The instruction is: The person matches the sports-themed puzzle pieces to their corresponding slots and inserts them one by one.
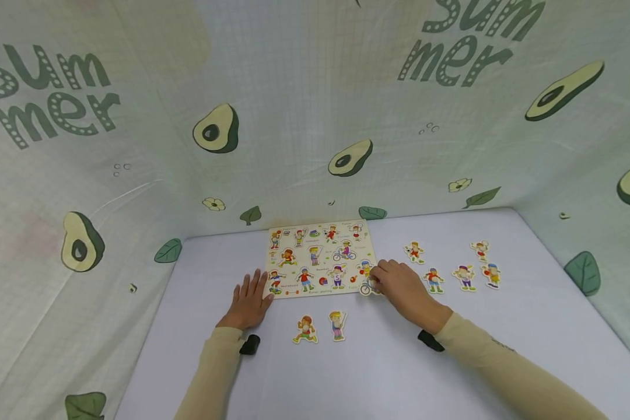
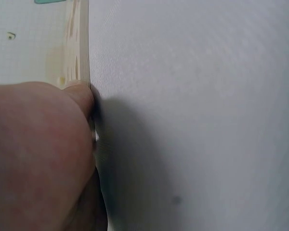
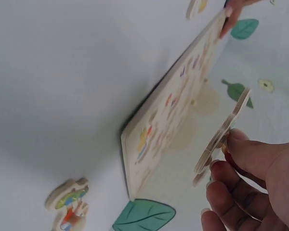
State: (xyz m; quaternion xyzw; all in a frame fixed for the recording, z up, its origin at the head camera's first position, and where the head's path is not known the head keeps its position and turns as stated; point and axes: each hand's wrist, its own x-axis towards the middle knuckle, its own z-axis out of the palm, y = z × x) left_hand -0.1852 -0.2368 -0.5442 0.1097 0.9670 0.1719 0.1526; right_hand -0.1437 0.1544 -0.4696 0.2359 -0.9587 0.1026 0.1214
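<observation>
My right hand [image 1: 406, 291] pinches a wooden bicycle-rider puzzle piece [image 1: 366, 287] between thumb and fingers over the lower right corner of a wooden puzzle board [image 1: 294, 275]. In the right wrist view the piece [image 3: 220, 137] is seen edge-on, raised off the board's face. The board shows printed sports figures and words. At its lower left edge rests my left hand [image 1: 248, 304], fingers extended and spread, the thumb along the near corner. From the left wrist, the hand [image 2: 33, 154] covers part of the board's pale wooden edge [image 2: 79, 43].
A running-figure piece [image 1: 305, 331] and a piece with a bat [image 1: 338, 325] lie in front of the board. Several more pieces lie to the right, among them a soccer player [image 1: 414, 252] and a skater [image 1: 433, 280]. A printed cloth [image 1: 283, 116] hangs behind the white table [image 1: 315, 385].
</observation>
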